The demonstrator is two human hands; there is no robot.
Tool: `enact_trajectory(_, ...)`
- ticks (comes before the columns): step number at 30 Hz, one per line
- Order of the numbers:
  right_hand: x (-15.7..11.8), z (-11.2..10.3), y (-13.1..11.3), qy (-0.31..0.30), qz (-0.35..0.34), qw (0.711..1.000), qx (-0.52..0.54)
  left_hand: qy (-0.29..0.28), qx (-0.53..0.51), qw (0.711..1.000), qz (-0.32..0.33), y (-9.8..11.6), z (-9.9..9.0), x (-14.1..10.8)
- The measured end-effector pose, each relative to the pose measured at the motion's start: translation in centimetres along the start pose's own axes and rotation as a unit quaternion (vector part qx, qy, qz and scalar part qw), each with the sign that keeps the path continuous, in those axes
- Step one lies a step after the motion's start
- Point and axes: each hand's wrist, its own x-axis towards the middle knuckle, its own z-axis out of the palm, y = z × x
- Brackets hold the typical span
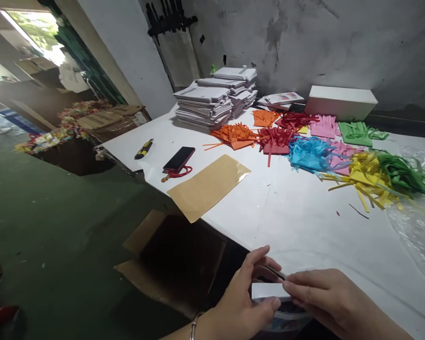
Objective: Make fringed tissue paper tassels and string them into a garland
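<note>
While my left hand [241, 297] clamps the small box [269, 291], my right hand [327, 295], fingers together, touches its right end.

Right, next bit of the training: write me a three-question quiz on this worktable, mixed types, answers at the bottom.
1. True or false: the smartphone lies between the yellow-and-black utility knife and the brown kraft sheet.

2. The fingers are at the small white box. Which wrist wears the metal bangle?
A) The right hand's
B) The left hand's
C) Neither

3. Fill in the colour: the fringed bundle farthest left in the picture is ____.

Key: 1 true; 2 B; 3 orange.
</note>
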Motion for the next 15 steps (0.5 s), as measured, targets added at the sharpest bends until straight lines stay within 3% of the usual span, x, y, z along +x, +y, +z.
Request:
enact_trajectory(5, -0.7, -0.3, -0.6, 0.055, 0.013, 0.998, 0.008, 0.041, 0.002, 0.999, -0.015, -0.8, -0.6, -0.1)
enact_trajectory(7, -1.6, -0.5, 0.1, 0.052, 0.050, 0.997, 0.024, 0.070, 0.026, 0.997, 0.010, -0.8, -1.2, 0.1)
enact_trajectory(9, -2.5, -0.6, 0.8, 0.047, 0.093, 0.993, 0.051, 0.099, 0.115, 0.986, 0.070, -0.7, -1.6, 0.3)
enact_trajectory(11, -2.9, -0.4, 1.0, 0.046, 0.122, 0.988, 0.082, 0.099, 0.279, 0.940, 0.171, -0.5, -1.8, 0.4)
enact_trajectory(13, -2.9, -0.3, 0.9, 0.046, 0.145, 0.984, 0.098, 0.066, 0.432, 0.860, 0.261, -0.3, -1.5, 0.5)
enact_trajectory(15, -2.7, -0.3, 0.4, 0.048, 0.167, 0.980, 0.102, 0.027, 0.519, 0.805, 0.288, 0.1, -0.8, 0.7)
